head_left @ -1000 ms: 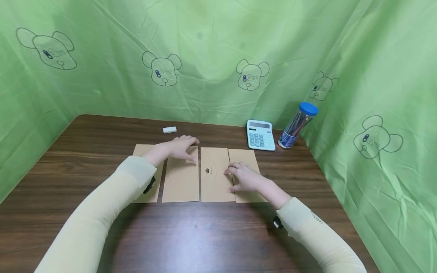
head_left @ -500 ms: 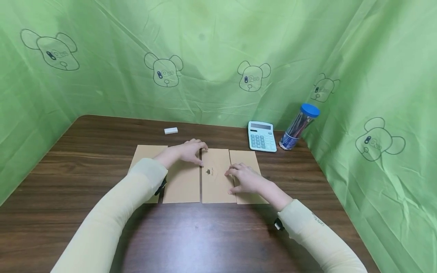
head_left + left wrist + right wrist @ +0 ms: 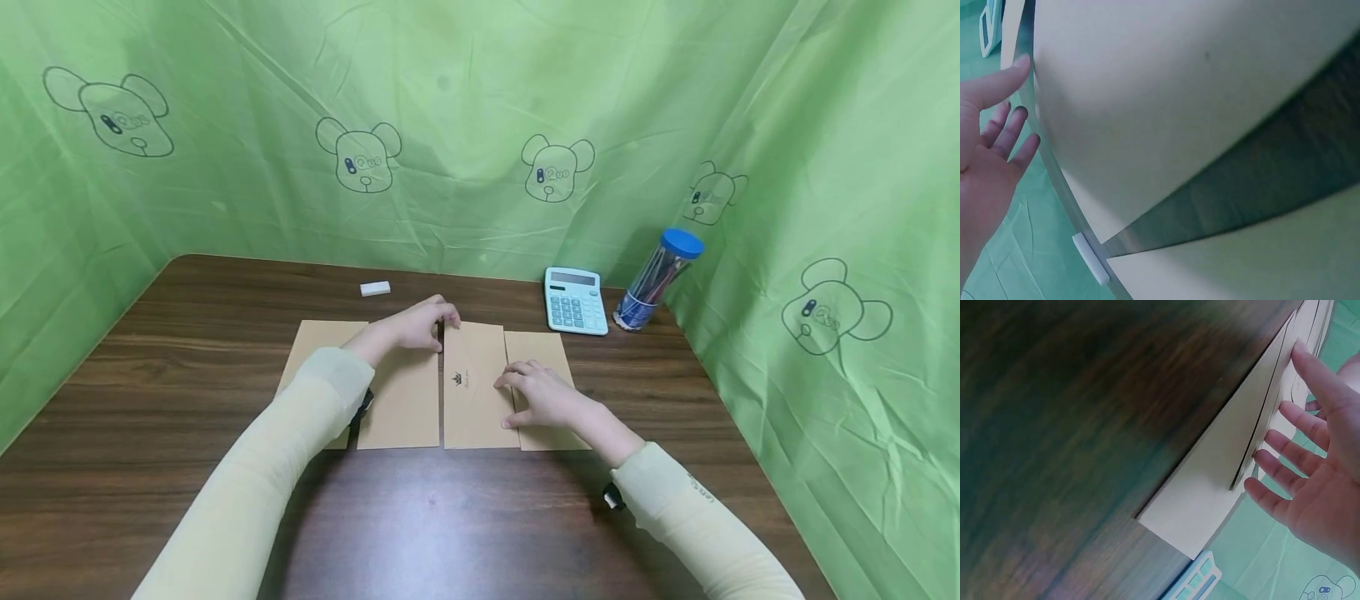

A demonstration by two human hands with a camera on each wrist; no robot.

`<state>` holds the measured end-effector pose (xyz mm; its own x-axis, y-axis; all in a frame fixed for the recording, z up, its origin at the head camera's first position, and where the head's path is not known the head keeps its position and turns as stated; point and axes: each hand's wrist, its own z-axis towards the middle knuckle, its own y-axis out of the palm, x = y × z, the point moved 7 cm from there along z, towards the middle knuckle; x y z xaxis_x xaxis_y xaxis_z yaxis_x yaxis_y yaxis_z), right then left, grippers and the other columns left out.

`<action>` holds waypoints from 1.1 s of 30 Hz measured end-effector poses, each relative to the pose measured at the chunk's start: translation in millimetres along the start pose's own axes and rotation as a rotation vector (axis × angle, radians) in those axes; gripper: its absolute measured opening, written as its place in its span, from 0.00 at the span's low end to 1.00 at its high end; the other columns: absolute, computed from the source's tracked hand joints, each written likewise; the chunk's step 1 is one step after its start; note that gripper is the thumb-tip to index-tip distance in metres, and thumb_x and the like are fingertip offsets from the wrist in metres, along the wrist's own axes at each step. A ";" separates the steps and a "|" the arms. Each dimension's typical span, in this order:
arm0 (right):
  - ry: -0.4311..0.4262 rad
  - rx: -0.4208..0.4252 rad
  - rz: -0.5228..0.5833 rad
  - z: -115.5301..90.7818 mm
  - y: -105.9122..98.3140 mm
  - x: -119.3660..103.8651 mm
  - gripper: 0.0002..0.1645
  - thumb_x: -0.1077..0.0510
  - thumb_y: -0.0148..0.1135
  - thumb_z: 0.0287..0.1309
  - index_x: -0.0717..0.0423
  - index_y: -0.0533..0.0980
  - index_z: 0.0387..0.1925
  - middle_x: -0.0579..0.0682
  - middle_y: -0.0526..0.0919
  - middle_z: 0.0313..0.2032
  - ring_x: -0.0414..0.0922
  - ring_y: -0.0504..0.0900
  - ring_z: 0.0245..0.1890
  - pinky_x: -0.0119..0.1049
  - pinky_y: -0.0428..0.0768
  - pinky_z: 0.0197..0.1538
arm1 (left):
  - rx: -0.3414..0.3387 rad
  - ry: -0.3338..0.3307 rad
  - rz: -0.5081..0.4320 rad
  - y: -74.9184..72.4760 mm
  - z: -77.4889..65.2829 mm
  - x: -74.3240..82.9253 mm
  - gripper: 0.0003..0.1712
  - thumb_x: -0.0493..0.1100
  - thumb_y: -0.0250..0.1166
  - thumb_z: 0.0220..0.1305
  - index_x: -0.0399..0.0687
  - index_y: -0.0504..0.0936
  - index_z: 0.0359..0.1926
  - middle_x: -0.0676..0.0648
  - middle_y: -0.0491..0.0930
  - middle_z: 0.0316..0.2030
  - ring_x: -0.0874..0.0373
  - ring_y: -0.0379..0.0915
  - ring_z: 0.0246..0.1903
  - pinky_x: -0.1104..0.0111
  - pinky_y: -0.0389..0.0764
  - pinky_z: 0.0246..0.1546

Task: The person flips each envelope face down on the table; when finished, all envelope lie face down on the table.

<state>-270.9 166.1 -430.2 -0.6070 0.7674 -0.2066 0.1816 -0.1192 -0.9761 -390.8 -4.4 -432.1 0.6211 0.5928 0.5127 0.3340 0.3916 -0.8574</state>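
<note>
Several brown kraft-paper pieces lie in a row on the table. The printed one is an envelope [image 3: 474, 400] with a small black crown and a pointed flap line. My left hand [image 3: 422, 323] grips its far left corner between curled fingers and thumb, and its far edge stands slightly raised. Over its right edge my right hand [image 3: 546, 392] rests with fingers spread, also above the plain brown piece [image 3: 1197, 503] at the right end. Left of the envelope lie another plain piece [image 3: 401, 408] and the leftmost piece [image 3: 318, 337], partly hidden by my left arm.
A white eraser-like block [image 3: 375, 288] lies behind the row. At the back right are a light blue calculator [image 3: 573, 300] and a clear tube with a blue lid [image 3: 652, 279]. Green curtain [image 3: 457, 125] encloses the back and sides of the wooden table [image 3: 420, 517].
My left hand has moved right from the plain piece to the envelope's far left corner, its fingers closing there, and the far edge has risen slightly. My right hand stays put.
</note>
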 end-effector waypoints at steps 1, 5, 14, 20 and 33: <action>-0.002 0.001 0.003 -0.2 0.3 0.4 0.36 0.43 0.74 0.42 0.52 0.75 0.53 0.53 0.74 0.55 0.52 0.71 0.55 0.53 0.72 0.54 | 0.010 0.006 -0.004 -0.3 1.1 -0.1 0.27 0.31 0.73 0.45 0.44 0.76 0.49 0.42 0.68 0.48 0.49 0.67 0.48 0.60 0.70 0.52; 0.003 -0.002 0.021 0.4 2.0 2.5 0.36 0.43 0.74 0.43 0.52 0.75 0.53 0.54 0.73 0.56 0.53 0.70 0.57 0.53 0.70 0.57 | 0.044 0.023 -0.021 -1.3 4.2 -1.2 0.24 0.30 0.72 0.44 0.45 0.77 0.45 0.42 0.68 0.45 0.49 0.68 0.46 0.62 0.71 0.46; -0.025 -0.001 0.070 -1.3 1.0 1.1 0.35 0.44 0.73 0.44 0.53 0.75 0.54 0.55 0.73 0.57 0.54 0.67 0.58 0.53 0.66 0.61 | 0.049 0.035 -0.053 -2.9 1.9 -2.4 0.19 0.32 0.70 0.49 0.47 0.79 0.44 0.44 0.71 0.47 0.49 0.69 0.49 0.59 0.71 0.54; -0.066 0.023 0.124 -0.5 -8.4 -3.0 0.33 0.47 0.73 0.45 0.57 0.75 0.52 0.56 0.75 0.55 0.54 0.68 0.58 0.50 0.65 0.62 | 0.049 0.056 -0.029 -7.8 1.2 0.4 0.16 0.33 0.68 0.54 0.47 0.80 0.45 0.46 0.75 0.49 0.50 0.69 0.54 0.58 0.66 0.60; -0.036 0.107 0.269 7.0 -39.9 -30.3 0.35 0.43 0.68 0.51 0.57 0.72 0.56 0.52 0.76 0.53 0.51 0.75 0.52 0.45 0.73 0.56 | 0.073 0.080 0.002 -29.0 1.5 6.2 0.12 0.40 0.68 0.55 0.48 0.82 0.43 0.50 0.78 0.46 0.52 0.67 0.53 0.58 0.63 0.60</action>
<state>-265.1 143.2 -385.4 -0.5759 0.6765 -0.4590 0.2584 -0.3820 -0.8873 -397.7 -11.0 -404.0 0.6774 0.5367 0.5031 0.2818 0.4424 -0.8514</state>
